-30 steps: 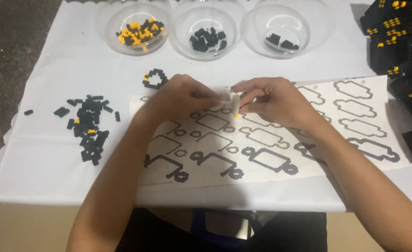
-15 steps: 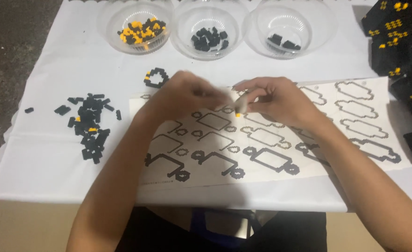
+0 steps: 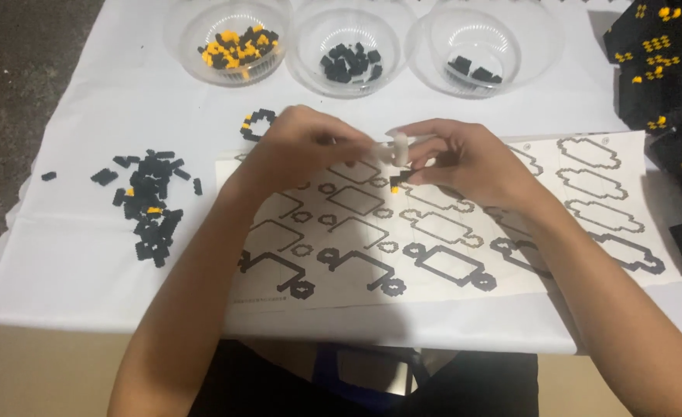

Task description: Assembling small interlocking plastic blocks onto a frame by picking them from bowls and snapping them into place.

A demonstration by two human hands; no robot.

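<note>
Above the white printed outline sheet [image 3: 449,255] on the bench, my left hand [image 3: 302,147] and right hand [image 3: 464,158] pinch shut on a small white stick tool [image 3: 397,148] and tiny black-and-orange brick piece [image 3: 396,182]; light, rigid, slippery, best gripped by its sides.

- The tablecloth [image 3: 86,255] is plain white.
- The paper sheet [image 3: 434,239] is pale cream, printed with rows of black outline shapes.
- The left bowl [image 3: 229,35] is clear and holds orange and black bricks.
- The middle bowl [image 3: 349,46] and the right bowl [image 3: 476,46] are clear, with black bricks only.
- The loose pile [image 3: 148,205] is black with a few orange bits.
- The small ring [image 3: 257,123] is black with one orange spot.
- The stack at the right edge [image 3: 665,69] is black with yellow dots.
</note>
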